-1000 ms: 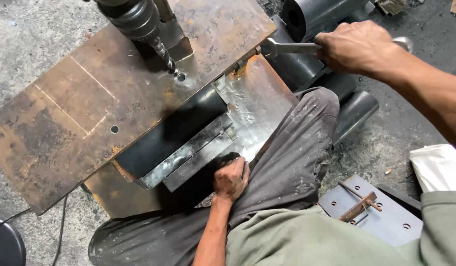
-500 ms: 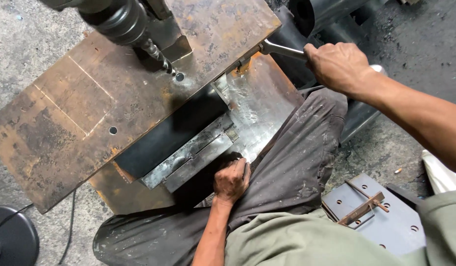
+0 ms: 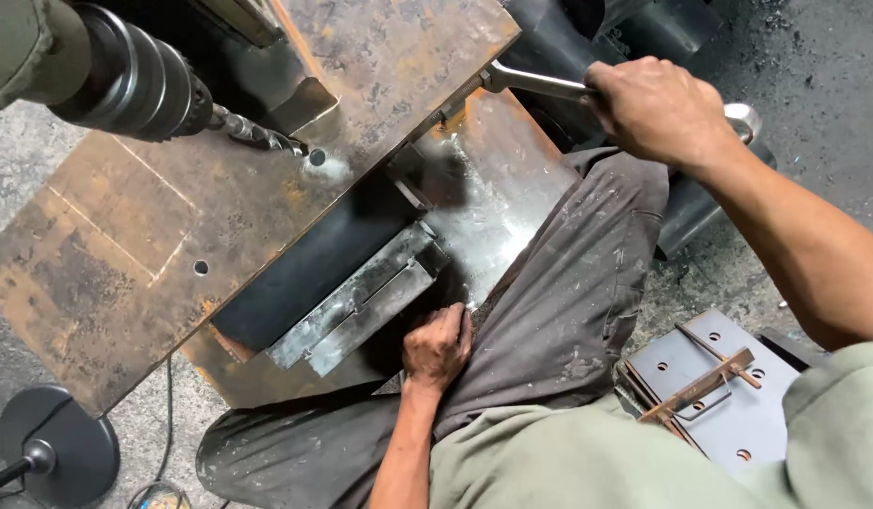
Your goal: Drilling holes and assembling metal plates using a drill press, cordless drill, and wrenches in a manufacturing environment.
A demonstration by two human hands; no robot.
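Note:
My right hand point(image 3: 658, 108) grips the handle of a steel wrench point(image 3: 526, 82); the wrench's jaw sits at a bolt on the edge of a rusty steel plate point(image 3: 172, 245). My left hand point(image 3: 436, 347) is curled shut against my grey trouser leg, beside a stack of grey metal bars point(image 3: 356, 300) under the plate. A drill chuck with a twist bit point(image 3: 154, 90) hangs over the plate, its tip next to a drilled hole point(image 3: 316, 157).
A second small hole point(image 3: 201, 268) shows in the plate. A grey drilled plate with rusty strips point(image 3: 714, 386) lies at the right by my knee. A black round base with a cable point(image 3: 55, 452) stands at lower left. Dark machine parts point(image 3: 634, 28) fill the top.
The view has moved closer. My right hand with the wrench has swung left and down toward the plate's edge. My left hand stays on my leg.

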